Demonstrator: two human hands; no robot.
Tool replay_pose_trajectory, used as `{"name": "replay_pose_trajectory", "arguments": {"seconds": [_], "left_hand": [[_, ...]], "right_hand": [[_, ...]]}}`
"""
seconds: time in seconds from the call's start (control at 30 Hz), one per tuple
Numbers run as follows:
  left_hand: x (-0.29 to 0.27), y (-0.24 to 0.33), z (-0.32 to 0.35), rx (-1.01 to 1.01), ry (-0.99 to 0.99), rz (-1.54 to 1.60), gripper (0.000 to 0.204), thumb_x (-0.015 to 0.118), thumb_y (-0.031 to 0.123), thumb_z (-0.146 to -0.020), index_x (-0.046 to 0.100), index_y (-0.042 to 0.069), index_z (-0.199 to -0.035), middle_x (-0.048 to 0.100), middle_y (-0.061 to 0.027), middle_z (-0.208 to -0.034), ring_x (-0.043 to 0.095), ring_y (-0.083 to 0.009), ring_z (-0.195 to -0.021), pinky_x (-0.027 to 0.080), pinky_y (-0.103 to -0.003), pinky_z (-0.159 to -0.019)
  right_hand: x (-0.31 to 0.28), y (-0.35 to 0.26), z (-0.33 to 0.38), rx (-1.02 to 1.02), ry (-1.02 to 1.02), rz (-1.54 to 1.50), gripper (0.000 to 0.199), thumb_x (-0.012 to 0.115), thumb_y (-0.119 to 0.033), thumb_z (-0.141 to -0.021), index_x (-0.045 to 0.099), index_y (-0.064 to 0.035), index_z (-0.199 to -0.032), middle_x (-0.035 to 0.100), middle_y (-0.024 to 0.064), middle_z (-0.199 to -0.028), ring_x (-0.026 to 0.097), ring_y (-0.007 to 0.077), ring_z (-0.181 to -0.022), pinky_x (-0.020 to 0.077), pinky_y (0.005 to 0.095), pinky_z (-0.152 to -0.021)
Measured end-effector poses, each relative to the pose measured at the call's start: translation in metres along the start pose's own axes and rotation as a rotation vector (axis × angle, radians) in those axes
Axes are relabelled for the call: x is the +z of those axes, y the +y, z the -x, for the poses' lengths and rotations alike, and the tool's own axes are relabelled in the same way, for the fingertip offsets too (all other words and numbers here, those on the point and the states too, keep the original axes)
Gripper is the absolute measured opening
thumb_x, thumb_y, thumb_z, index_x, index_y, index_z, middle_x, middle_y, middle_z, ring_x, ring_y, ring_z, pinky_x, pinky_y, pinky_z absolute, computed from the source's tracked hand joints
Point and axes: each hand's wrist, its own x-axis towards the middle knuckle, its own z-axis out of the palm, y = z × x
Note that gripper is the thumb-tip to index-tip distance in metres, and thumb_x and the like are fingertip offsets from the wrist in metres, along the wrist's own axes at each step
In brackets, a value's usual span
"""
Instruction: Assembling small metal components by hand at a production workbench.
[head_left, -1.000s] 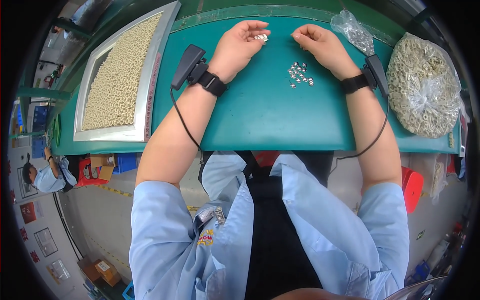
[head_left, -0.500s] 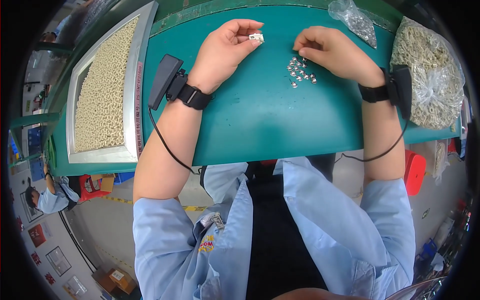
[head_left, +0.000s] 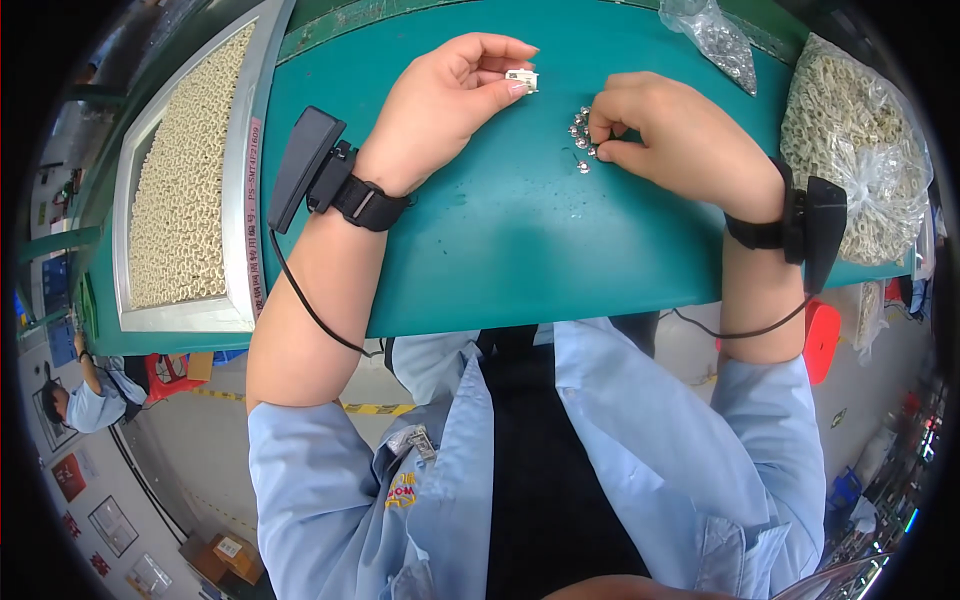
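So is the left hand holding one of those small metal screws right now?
No, the left hand pinches a small white plastic part.

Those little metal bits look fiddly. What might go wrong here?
The small silver parts lie loose on the green table under the right hand; a careless pinch could scatter them. The small white piece sits only between the left hand fingertips and might slip out.

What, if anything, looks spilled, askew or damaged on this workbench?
Nothing stands out. The small metal parts lie in one loose cluster by the right hand, the left hand holds a small white piece, and both bags are closed.
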Motion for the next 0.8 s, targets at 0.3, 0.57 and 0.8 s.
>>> {"name": "replay_pose_trajectory", "arguments": {"seconds": [0.3,0.57,0.8], "left_hand": [[0.002,0.004,0.001,-0.028,-0.013,-0.034,0.025,0.061,0.006,-0.088,0.062,0.004,-0.113,0.067,-0.0041,-0.102,0.064,-0.0102,-0.093,0.05,-0.022,-0.083],[0.002,0.003,0.001,-0.029,-0.014,-0.034,0.025,0.061,0.007,-0.088,0.062,0.004,-0.113,0.067,-0.0041,-0.101,0.064,-0.0102,-0.093,0.05,-0.023,-0.083],[0.0,0.005,0.002,-0.02,-0.012,-0.051,0.025,0.061,0.006,-0.088,0.062,0.003,-0.113,0.067,-0.004,-0.102,0.064,-0.0099,-0.092,0.05,-0.023,-0.083]], "right_hand": [[0.01,-0.013,0.002,-0.04,0.093,0.211,0.006,0.063,-0.006,-0.076,0.059,-0.0014,-0.077,0.058,0.012,-0.075,0.056,0.0322,-0.076,0.046,0.0408,-0.067],[0.013,-0.011,0.002,-0.034,0.096,0.162,0.006,0.06,-0.005,-0.077,0.055,-0.0015,-0.076,0.057,0.0125,-0.075,0.056,0.0323,-0.074,0.0451,0.0412,-0.065],[-0.002,-0.011,0.001,-0.033,0.062,0.028,0.006,0.059,-0.002,-0.075,0.055,-0.0015,-0.08,0.054,0.0109,-0.074,0.054,0.0269,-0.07,0.0444,0.0369,-0.063]]}}
